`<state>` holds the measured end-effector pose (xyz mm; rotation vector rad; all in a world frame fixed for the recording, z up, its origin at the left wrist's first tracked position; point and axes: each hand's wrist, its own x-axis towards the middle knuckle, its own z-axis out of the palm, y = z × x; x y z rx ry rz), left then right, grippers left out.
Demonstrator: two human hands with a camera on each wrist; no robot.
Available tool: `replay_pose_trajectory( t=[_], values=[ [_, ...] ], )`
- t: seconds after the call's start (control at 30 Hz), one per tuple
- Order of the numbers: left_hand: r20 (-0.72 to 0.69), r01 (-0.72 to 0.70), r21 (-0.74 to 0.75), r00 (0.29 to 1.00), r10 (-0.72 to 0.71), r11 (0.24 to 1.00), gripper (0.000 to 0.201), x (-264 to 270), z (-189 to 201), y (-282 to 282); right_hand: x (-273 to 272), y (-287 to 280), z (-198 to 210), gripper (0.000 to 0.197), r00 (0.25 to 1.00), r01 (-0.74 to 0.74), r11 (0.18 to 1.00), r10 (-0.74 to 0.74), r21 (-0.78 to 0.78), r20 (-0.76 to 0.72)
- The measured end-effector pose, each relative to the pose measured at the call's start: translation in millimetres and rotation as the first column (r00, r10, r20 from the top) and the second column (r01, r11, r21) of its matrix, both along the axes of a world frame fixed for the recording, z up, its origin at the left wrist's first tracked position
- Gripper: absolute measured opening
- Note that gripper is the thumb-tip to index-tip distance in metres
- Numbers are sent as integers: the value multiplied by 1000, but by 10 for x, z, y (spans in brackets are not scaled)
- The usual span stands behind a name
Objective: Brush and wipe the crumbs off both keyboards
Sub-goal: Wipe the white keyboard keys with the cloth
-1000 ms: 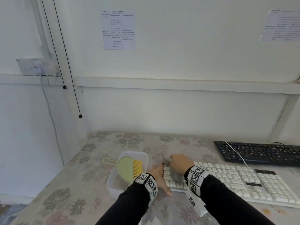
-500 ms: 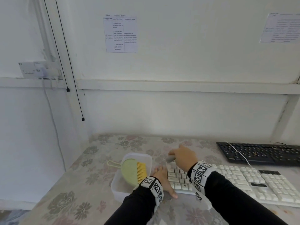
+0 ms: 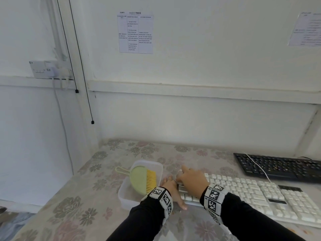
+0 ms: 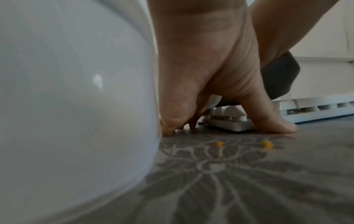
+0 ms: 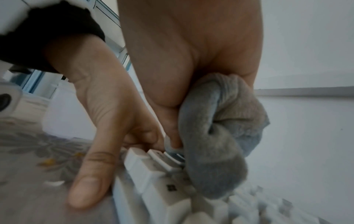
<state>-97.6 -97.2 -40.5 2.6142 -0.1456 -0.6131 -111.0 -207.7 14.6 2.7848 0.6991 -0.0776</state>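
Note:
A white keyboard (image 3: 251, 193) lies on the flowered table, with a black keyboard (image 3: 278, 166) behind it at the right. My left hand (image 3: 171, 188) holds the white keyboard's left end (image 5: 153, 174), thumb at the front corner and fingers curled at the side. The right hand (image 3: 191, 180) grips a bunched grey cloth (image 5: 220, 128) and presses it on the top-left keys. In the left wrist view yellow crumbs (image 4: 267, 144) lie on the tablecloth in front of the keyboard's corner (image 4: 226, 121).
A translucent plastic tub (image 3: 125, 193) stands just left of my left hand, its wall (image 4: 67, 91) close beside the fingers. A green brush with yellow bristles (image 3: 139, 178) lies in it. A white cable crosses the black keyboard. The wall runs along the table's back.
The right hand has moved the cloth from the near left keys up to the keyboard's far left corner. My left hand has stayed at the keyboard's left end.

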Motion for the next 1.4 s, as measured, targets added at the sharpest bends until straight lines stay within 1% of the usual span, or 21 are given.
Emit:
replay_pose_trajectory(
  t=[0.07,0.13,0.27,0.4,0.47,0.6,0.67,0.73,0.77,0.83,0.9,0.97,1.0,1.03,1.1,1.13,1.2,1.23,1.3,1.33,1.4],
  values=[
    [5,-22,-22,1000,23,999,114,16,-29,12,-42,-71,5,29,999,-35,998,37,45,-35],
    [2,-38,-36,999,38,999,112,19,-29,30,-106,-139,7,33,995,-67,997,70,43,-71],
    [-37,54,37,998,-52,998,127,2,23,45,-236,-280,22,41,987,-132,991,132,9,-88],
    [-23,76,-9,997,-76,997,131,19,-7,46,-299,-541,35,50,982,-151,988,147,-24,-118],
    [-26,68,-34,997,-69,997,129,10,-15,52,-355,-688,54,48,983,-146,987,137,-68,-121],
    [-19,60,-38,998,-61,997,123,26,-21,63,-474,-977,116,35,992,-71,991,58,-109,-116],
    [-10,47,-58,999,-48,997,121,39,-40,71,-518,-1128,135,29,993,29,991,-43,-128,-107],
    [-8,40,-69,999,-40,997,125,40,-65,69,-546,-1254,154,26,986,140,980,-151,-141,-76],
    [-11,36,-66,999,-37,997,131,39,-67,66,-551,-1294,170,26,982,174,978,-181,-112,-58],
    [-11,44,-65,999,-45,997,140,22,-43,50,-563,-1306,231,25,980,192,981,-191,29,-47],
    [-14,49,-75,999,-51,996,145,33,-47,50,-572,-1262,259,25,988,147,972,-138,185,-62],
    [-24,37,-100,999,-40,994,148,134,-201,101,-604,-1239,243,27,991,107,967,-85,230,-102],
    [-32,28,-126,999,-33,992,142,238,-350,151,-628,-1263,225,28,987,121,963,-91,240,-134],
    [-45,27,-157,998,-35,987,134,358,-517,203,-649,-1317,209,27,979,158,954,-116,255,-170],
    [-32,32,-205,999,-40,978,121,438,-638,247,-668,-1495,185,24,961,238,920,-176,313,-212],
    [-27,34,-211,999,-41,977,121,446,-642,252,-671,-1605,174,24,952,277,901,-209,335,-223],
    [-21,39,-247,999,-46,968,126,292,-431,175,-668,-1839,150,32,932,345,872,-275,348,-236],
    [-21,30,-264,999,-37,964,127,274,-397,163,-677,-1951,150,31,922,376,862,-311,342,-229],
    [-40,9,-333,999,-23,943,126,362,-510,204,-713,-2160,180,19,889,452,819,-381,354,-253],
    [-47,-2,-342,999,-15,940,127,306,-456,185,-720,-2282,169,15,871,487,794,-411,363,-269],
    [-47,-31,-368,999,15,929,128,207,-335,123,-733,-2515,160,16,827,559,740,-466,373,-315]
  ],
)
